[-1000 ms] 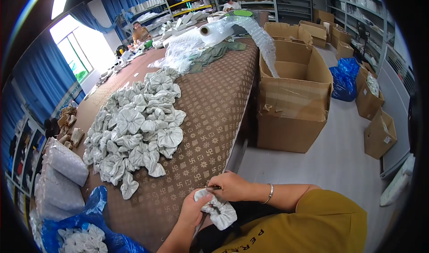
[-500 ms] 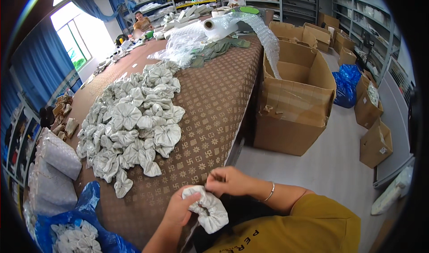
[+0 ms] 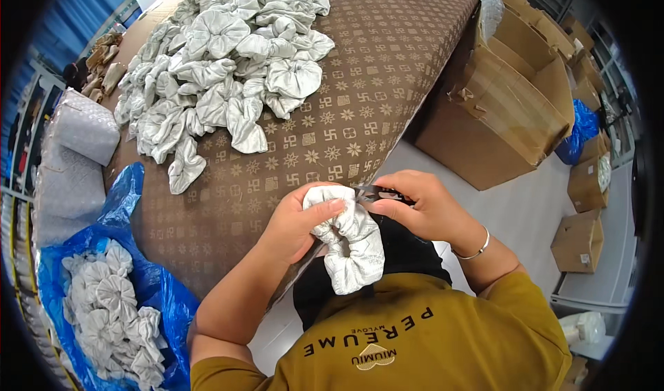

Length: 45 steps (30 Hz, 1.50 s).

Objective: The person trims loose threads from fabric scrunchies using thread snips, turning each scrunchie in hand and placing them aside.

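Note:
My left hand [image 3: 299, 224] pinches a pale grey-white fabric scrunchie [image 3: 360, 249], thumb across its upper part, in front of my body near the table edge. In my right hand [image 3: 422, 208] is a small pair of dark thread snips [image 3: 389, 196], their tips touching or very close to the scrunchie's upper right edge. Whether a thread lies between the blades is too small to tell. A large heap of similar scrunchies [image 3: 218, 35] lies on the brown patterned table cover [image 3: 297, 159]. More scrunchies [image 3: 116, 291] fill a blue plastic bag [image 3: 176, 308] at the lower left.
Bubble-wrapped bundles [image 3: 69, 183] stand along the table's left side. To the right, a large open cardboard box [image 3: 484, 138] rests on the floor close to the table. Smaller cartons [image 3: 577, 242] and a blue bag [image 3: 579, 132] sit farther right.
My view has tilted down, bringing the blue bag of scrunchies more fully into sight. The thread snips now show in my right hand against the scrunchie; my left hand keeps its hold.

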Each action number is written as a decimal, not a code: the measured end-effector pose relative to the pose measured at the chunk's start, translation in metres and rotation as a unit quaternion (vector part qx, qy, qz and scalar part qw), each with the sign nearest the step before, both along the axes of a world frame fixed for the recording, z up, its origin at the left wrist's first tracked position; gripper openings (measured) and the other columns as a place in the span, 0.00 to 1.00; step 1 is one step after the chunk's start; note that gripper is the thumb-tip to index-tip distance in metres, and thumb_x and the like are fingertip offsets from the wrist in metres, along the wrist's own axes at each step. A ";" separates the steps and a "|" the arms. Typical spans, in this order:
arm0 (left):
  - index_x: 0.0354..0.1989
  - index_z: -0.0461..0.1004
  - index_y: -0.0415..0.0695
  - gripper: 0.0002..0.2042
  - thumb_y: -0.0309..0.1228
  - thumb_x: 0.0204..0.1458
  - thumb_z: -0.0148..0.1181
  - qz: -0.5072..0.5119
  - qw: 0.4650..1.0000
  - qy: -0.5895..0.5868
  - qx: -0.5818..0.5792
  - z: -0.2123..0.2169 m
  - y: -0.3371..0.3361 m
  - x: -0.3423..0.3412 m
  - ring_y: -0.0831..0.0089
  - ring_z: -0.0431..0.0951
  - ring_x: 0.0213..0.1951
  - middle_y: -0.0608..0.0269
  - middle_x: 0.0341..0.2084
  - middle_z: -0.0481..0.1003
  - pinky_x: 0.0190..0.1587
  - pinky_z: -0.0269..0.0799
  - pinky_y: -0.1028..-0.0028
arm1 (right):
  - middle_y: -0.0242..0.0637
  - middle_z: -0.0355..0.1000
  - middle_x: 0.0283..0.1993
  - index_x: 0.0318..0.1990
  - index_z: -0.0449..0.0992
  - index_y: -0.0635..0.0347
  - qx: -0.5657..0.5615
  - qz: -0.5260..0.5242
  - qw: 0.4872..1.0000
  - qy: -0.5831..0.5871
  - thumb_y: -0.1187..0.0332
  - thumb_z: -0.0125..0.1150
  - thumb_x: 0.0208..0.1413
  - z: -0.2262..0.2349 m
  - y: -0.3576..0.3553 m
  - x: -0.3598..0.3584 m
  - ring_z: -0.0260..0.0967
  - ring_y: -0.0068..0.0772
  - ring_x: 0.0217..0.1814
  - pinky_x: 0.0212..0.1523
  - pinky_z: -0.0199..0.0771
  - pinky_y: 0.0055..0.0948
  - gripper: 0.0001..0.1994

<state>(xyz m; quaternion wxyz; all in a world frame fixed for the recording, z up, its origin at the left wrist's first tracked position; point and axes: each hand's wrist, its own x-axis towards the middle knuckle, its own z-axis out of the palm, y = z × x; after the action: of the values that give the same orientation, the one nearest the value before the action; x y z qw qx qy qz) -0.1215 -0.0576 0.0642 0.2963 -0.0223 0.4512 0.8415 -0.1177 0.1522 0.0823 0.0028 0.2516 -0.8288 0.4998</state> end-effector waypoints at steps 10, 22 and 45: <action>0.38 0.66 0.36 0.12 0.24 0.44 0.56 -0.028 1.000 -0.015 -0.004 0.000 0.002 0.007 0.74 0.72 0.35 0.59 0.32 0.71 0.39 0.67 0.74 | 0.39 0.68 0.24 0.34 0.72 0.64 0.034 0.051 0.998 -0.012 0.69 0.58 0.44 -0.001 0.000 -0.006 0.65 0.31 0.24 0.25 0.62 0.25 0.10; 0.39 0.66 0.35 0.13 0.23 0.44 0.56 -0.059 0.998 -0.013 -0.021 0.002 0.005 0.010 0.74 0.72 0.34 0.59 0.31 0.71 0.39 0.68 0.74 | 0.39 0.70 0.26 0.35 0.72 0.65 0.000 0.070 0.997 -0.040 0.69 0.59 0.44 0.000 0.002 -0.006 0.66 0.31 0.28 0.29 0.64 0.25 0.10; 0.33 0.69 0.38 0.08 0.26 0.45 0.56 -0.066 0.996 0.024 -0.057 0.004 0.009 0.011 0.80 0.71 0.28 0.65 0.25 0.71 0.29 0.67 0.80 | 0.37 0.68 0.22 0.30 0.72 0.65 -0.018 0.096 0.995 0.013 0.69 0.60 0.43 -0.012 0.008 -0.012 0.63 0.30 0.23 0.24 0.61 0.25 0.09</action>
<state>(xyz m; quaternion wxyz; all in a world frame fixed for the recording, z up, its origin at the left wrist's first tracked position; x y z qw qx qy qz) -0.1106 -0.0490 0.0681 0.3389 0.0105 0.5061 0.7930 -0.1297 0.1606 0.0708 -0.0305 0.3365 -0.7917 0.5090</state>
